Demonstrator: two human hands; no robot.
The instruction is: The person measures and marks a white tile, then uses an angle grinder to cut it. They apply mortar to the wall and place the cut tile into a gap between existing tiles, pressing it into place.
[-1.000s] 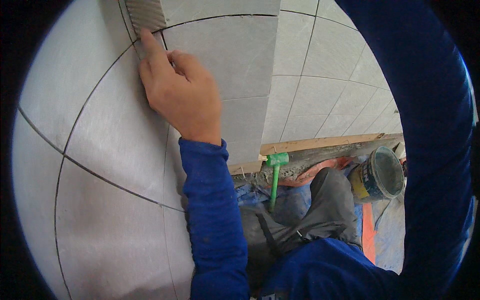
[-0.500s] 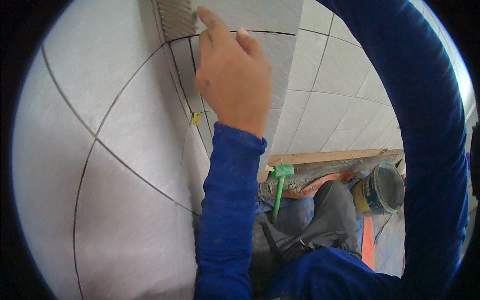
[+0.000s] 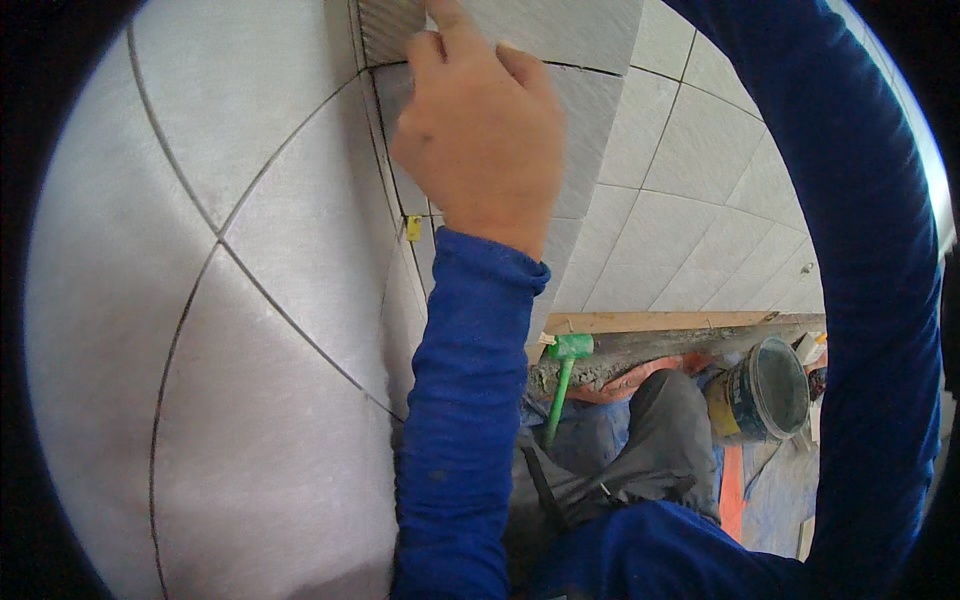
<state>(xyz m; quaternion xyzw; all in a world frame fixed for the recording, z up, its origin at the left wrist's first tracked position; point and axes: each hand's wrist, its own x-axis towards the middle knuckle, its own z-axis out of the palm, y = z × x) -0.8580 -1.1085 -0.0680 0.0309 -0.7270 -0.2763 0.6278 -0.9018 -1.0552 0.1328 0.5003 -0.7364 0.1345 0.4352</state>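
Note:
My left hand (image 3: 485, 140) reaches up the wall in a blue sleeve. It lies against a grey wall tile (image 3: 590, 120) at an outside corner, with its fingertips at the tile's top edge. It holds nothing that I can see. Just left of the fingers is a patch of combed grey adhesive (image 3: 385, 25) on the bare wall. A small yellow spacer (image 3: 413, 228) sits in the joint below the hand. Only the blue sleeve of my right arm (image 3: 850, 250) shows, arcing up the right side; that hand is out of the picture.
Grey tiles cover the wall to the left (image 3: 250, 330) and right (image 3: 700, 200). A wooden batten (image 3: 660, 322) runs along the wall's foot. On the floor are a green mallet (image 3: 563, 365), a dark bucket (image 3: 765, 390) and blue sheeting (image 3: 590, 440). My grey-trousered knee (image 3: 660, 440) is below.
My left hand has slid right along the tile's top edge toward the corner and sits higher in the picture. The yellow spacer has come into view.

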